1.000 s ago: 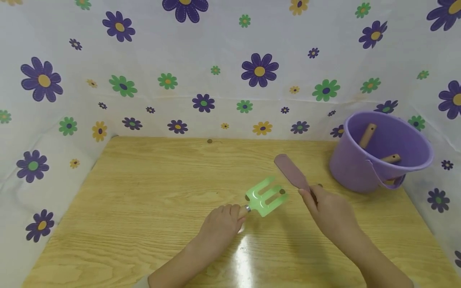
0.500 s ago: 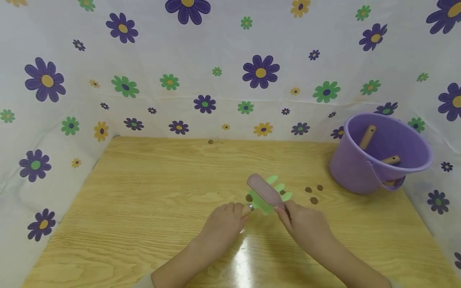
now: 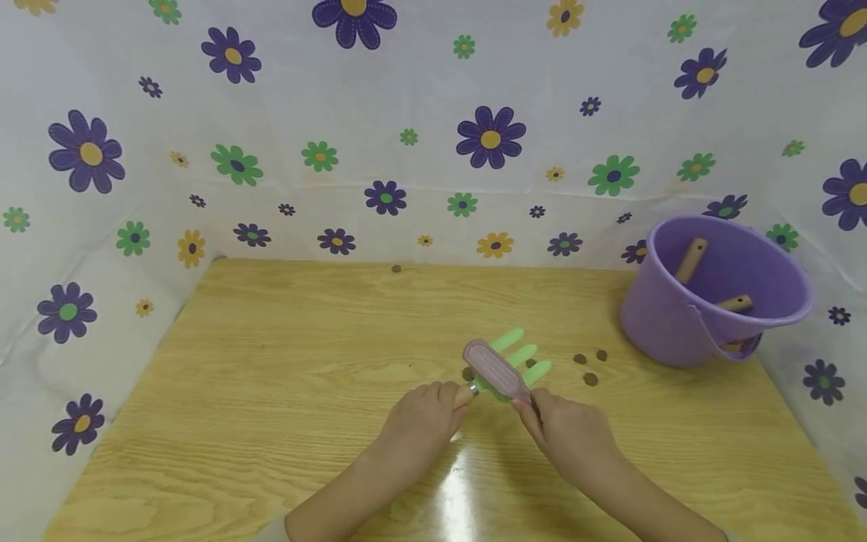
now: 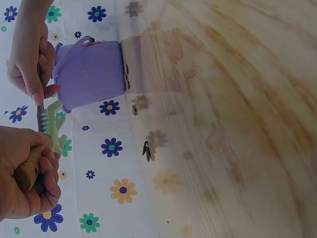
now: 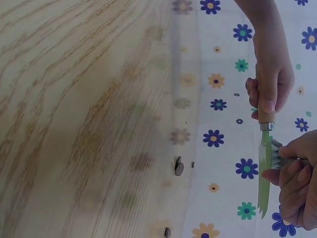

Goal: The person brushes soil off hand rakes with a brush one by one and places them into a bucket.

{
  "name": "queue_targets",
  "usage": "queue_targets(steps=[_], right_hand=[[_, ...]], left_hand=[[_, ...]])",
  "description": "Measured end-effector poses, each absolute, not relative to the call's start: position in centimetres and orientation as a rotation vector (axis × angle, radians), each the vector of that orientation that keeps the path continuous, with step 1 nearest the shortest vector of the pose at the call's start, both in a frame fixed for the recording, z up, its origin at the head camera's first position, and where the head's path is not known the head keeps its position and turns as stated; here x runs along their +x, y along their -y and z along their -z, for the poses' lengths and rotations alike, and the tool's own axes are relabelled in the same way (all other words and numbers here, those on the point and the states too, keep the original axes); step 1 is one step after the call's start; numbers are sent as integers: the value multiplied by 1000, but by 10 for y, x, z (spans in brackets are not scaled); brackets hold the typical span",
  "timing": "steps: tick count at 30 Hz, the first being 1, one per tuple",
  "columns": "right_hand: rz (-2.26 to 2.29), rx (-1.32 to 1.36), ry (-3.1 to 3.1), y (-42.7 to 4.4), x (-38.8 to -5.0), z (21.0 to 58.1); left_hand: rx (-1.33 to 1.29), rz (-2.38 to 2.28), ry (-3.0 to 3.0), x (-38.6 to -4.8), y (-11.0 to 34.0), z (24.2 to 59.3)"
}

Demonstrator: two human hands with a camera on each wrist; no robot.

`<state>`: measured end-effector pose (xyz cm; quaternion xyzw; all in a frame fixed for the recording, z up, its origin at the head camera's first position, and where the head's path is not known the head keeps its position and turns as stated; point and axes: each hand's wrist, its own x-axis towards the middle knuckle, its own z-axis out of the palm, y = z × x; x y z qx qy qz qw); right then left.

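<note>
My left hand (image 3: pixel 420 429) grips the wooden handle (image 3: pixel 463 396) of a light green hand fork (image 3: pixel 536 372), its tines pointing up and right, held above the table. My right hand (image 3: pixel 576 436) holds a mauve brush (image 3: pixel 496 367) by its handle, across the base of the tines. Pale bristles (image 4: pixel 45 120) face the fork in the left wrist view and appear to touch it. Part of the fork's head is hidden under the brush. In the right wrist view the green fork (image 5: pixel 265 171) appears edge-on beside the bristles.
A purple bucket (image 3: pixel 660 320) stands at the table's right, with wooden handles (image 3: pixel 691 260) sticking up inside. Several small brown bits (image 3: pixel 591 379) lie on the wooden table (image 3: pixel 284 361). A flowered sheet (image 3: pixel 379 98) hangs behind and at both sides.
My right hand has brought the brush left and down from beside the fork onto its head, then slightly lower. The left hand stays nearly in place. Brown bits it covered now show.
</note>
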<state>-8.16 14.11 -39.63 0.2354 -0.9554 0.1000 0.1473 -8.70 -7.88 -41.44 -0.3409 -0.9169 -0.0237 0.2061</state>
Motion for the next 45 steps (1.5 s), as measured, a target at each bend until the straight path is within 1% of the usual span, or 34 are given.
queue_targets(steps=[9, 17, 24, 28, 31, 34, 36, 40, 45], right_hand=[[-254, 673, 2670, -155, -89, 399], [-259, 544, 2760, -166, -97, 397], [-279, 491, 2799, -175, -103, 400], [-299, 449, 2866, -181, -106, 399], [-351, 403, 2909, -185, -108, 394], [-449, 355, 2885, -188, -108, 385], [-543, 339, 2849, -188, -107, 379], [-676, 401, 2742, -184, -102, 366], [-616, 683, 2474, -173, -96, 357]], left_hand=[[-898, 174, 2543, -85, 80, 416], [-869, 160, 2504, -83, 83, 414], [-844, 168, 2560, -78, 83, 414], [-825, 334, 2681, -75, 83, 411], [-775, 769, 2912, -74, 85, 408], [-625, 1420, 3063, -73, 89, 405], [-530, 1825, 3032, -73, 91, 405], [-389, 2564, 2734, -77, 92, 407], [-105, 3347, 2103, -82, 92, 409]])
